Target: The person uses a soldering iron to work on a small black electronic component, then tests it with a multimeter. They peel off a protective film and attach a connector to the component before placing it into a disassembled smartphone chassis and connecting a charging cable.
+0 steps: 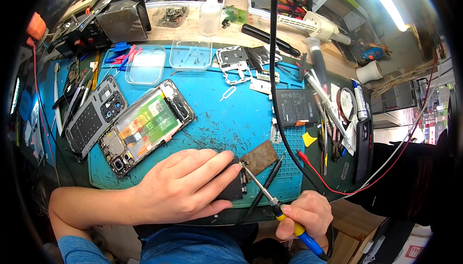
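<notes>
My left hand (193,184) lies over a flat black block (232,182) that looks like a phone battery, fingers closed over its top and thumb at its near edge. Small metal parts show along the block's right edge. In my right hand (305,215) is a soldering iron (263,189) with a blue and yellow handle, its tip reaching that edge beside my left fingertips. Whether the tip touches is too small to tell. Under the tip area lies a brownish metal plate (260,159). Black tweezers (265,189) lie on the mat just right of the block.
An opened phone (144,126) and a grey back cover (96,114) lie left on the blue mat (217,119). Another battery (296,105) lies right. Plastic boxes (145,65) stand behind. A black cable (274,71) hangs across the view; a red lead (333,187) crosses the right side.
</notes>
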{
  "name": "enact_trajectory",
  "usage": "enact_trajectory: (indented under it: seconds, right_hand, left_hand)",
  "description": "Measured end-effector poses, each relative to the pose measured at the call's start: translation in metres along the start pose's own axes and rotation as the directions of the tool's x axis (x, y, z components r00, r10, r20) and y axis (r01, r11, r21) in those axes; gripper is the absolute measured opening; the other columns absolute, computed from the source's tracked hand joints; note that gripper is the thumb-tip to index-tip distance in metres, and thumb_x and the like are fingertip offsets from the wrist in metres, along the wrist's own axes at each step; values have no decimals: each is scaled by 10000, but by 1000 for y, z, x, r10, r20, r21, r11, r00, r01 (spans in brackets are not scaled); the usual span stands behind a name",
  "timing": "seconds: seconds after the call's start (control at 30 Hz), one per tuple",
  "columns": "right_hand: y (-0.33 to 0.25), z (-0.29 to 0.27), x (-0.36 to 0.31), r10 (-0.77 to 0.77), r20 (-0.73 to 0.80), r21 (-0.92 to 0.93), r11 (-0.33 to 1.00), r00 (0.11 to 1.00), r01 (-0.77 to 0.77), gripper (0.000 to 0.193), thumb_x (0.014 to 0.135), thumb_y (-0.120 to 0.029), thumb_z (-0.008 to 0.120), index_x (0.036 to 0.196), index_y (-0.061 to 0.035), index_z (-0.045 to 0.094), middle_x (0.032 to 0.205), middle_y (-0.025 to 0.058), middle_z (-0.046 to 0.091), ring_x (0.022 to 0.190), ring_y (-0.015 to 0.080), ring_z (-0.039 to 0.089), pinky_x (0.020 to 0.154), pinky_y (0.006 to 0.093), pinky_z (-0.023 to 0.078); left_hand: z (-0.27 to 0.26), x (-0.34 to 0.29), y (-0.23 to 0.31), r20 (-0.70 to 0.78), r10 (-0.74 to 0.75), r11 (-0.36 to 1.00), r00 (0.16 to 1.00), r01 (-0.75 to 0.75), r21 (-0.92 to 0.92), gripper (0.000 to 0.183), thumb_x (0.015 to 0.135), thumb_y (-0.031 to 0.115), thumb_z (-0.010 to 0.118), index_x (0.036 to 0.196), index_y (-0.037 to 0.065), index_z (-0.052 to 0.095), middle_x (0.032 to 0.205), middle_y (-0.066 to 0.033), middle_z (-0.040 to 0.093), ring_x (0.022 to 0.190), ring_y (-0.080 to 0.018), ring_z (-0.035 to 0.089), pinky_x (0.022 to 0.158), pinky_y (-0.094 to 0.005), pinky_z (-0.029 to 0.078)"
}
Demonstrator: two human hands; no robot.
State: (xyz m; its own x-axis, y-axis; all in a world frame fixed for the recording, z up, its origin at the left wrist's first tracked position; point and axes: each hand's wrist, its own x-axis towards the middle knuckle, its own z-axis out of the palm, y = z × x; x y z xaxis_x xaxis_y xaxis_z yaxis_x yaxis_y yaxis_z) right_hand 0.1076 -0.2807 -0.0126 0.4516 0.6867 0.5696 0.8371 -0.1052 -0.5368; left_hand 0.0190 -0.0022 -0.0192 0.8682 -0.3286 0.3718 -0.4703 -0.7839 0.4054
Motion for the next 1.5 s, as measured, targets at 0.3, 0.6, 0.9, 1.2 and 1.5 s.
enact_trajectory:
  seconds: [0.3, 0.6, 0.9, 1.2, 1.5]
  right_hand:
    - [0, 0, 0, 14, -5, 0, 1000, 1000, -14, 205, 841, -71, 722, 1042, -34, 720, 729, 19, 643, 503, 148, 580, 455, 267, 455]
    - [2, 0, 1, -4, 15, 8, 1000, 1000, 4, 211, 832, -69, 724, 1040, -30, 717, 718, 17, 646, 495, 150, 576, 449, 271, 451]
    - [0, -3, 2, 26, 23, 3, 1000, 999, -26, 199, 834, -67, 727, 1028, -26, 708, 716, 25, 649, 498, 153, 582, 453, 274, 465]
    - [1, -3, 1, 21, 23, 7, 1000, 1000, -21, 201, 836, -75, 727, 1029, -21, 714, 717, 26, 652, 503, 152, 589, 457, 275, 471]
    - [2, -1, 0, -1, 6, 22, 1000, 1000, 1, 198, 832, -80, 721, 1019, -16, 725, 720, 21, 653, 496, 143, 578, 449, 270, 456]
  left_hand:
    - [0, 1, 0, 5, 1, 1000, 1000, -1, 3, 588, 829, 378, 819, 1263, -2, 705, 1283, -150, 667, 1055, -284, 675, 879, -382, 555]
    - [0, 0, 0, 11, -4, 1000, 1000, 4, 9, 594, 816, 373, 831, 1266, 5, 708, 1286, -150, 668, 1055, -282, 674, 883, -379, 555]
    - [0, 1, 0, 10, 1, 1000, 1000, -1, 15, 596, 819, 383, 835, 1266, 8, 709, 1280, -155, 671, 1047, -283, 678, 866, -379, 565]
    - [1, 1, 0, 9, 1, 1000, 1000, -1, 25, 590, 822, 388, 837, 1264, 16, 715, 1275, -149, 673, 1044, -279, 678, 865, -379, 566]
    - [-1, 1, 1, 22, -5, 1000, 1000, 4, 27, 595, 825, 393, 835, 1273, 21, 713, 1281, -147, 672, 1048, -277, 678, 868, -378, 562]
